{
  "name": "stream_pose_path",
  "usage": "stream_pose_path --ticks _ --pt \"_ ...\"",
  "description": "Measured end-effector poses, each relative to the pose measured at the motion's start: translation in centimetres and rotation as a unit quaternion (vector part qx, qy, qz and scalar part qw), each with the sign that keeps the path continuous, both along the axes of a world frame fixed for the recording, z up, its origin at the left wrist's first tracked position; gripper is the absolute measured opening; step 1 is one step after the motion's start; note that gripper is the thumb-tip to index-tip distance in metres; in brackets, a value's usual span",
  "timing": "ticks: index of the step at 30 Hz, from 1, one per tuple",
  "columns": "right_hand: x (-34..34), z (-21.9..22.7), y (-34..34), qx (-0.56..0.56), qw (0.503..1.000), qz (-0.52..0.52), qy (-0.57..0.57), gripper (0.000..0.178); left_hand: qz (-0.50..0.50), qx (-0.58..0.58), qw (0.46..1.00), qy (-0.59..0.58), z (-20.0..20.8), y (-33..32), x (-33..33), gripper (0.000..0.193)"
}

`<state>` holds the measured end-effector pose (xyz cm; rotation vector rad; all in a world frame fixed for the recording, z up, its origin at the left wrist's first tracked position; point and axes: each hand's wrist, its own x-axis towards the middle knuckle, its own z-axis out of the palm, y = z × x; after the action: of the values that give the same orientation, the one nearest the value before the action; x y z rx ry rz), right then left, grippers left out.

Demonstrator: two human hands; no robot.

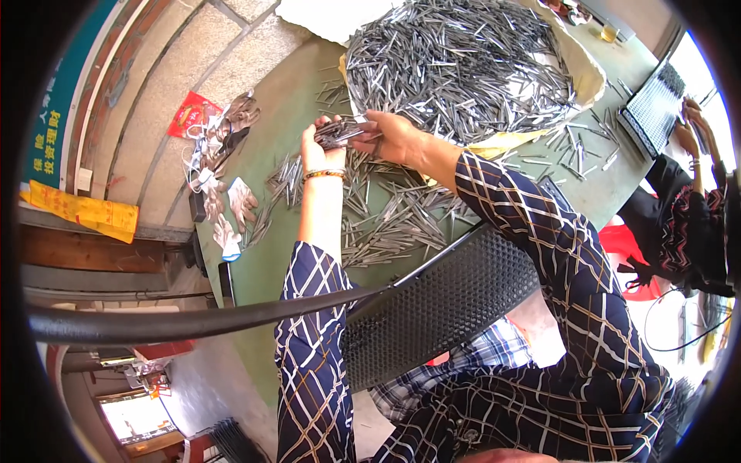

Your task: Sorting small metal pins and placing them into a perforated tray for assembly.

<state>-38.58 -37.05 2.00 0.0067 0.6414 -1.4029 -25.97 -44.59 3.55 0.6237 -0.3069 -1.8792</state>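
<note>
My left hand (315, 154), with a beaded bracelet at its wrist, is raised over the table and closed around a bundle of thin grey metal rods (338, 133). From the right, my right hand (397, 139) grips the same bundle, its fingers bent over the rods' near end. Below both hands, loose rods (394, 231) lie scattered on the green table. Just beyond them a big heap of the same rods (463, 69) fills a spread-out pale sack (590, 73). A black tray full of small holes (455, 301) rests tilted at the table's near edge, under my right forearm.
A dark bar (193, 324) crosses from the left to the tray. Work gloves (241, 202) and a red packet (193, 114) lie at the table's left side. At the far right, a co-worker's hands (689, 131) are by another holed tray (654, 108). A yellow cup (609, 33) stands behind.
</note>
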Motion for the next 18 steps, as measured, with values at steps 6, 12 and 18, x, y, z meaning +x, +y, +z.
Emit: stream_pose_path --ticks 6,12,18 --pt "-2.1 1.7 1.9 -0.034 0.695 0.07 0.715 0.067 -0.023 0.013 0.999 0.026 1.1 1.0 1.9 0.014" --pt "0.9 4.1 4.9 -0.165 0.935 0.113 0.292 0.035 0.035 -0.042 0.999 0.004 2.4 2.7 2.2 0.011" --pt "1.2 5.2 5.7 -0.121 0.971 0.085 0.186 0.019 0.035 -0.035 0.999 0.014 2.2 3.0 3.4 0.011"
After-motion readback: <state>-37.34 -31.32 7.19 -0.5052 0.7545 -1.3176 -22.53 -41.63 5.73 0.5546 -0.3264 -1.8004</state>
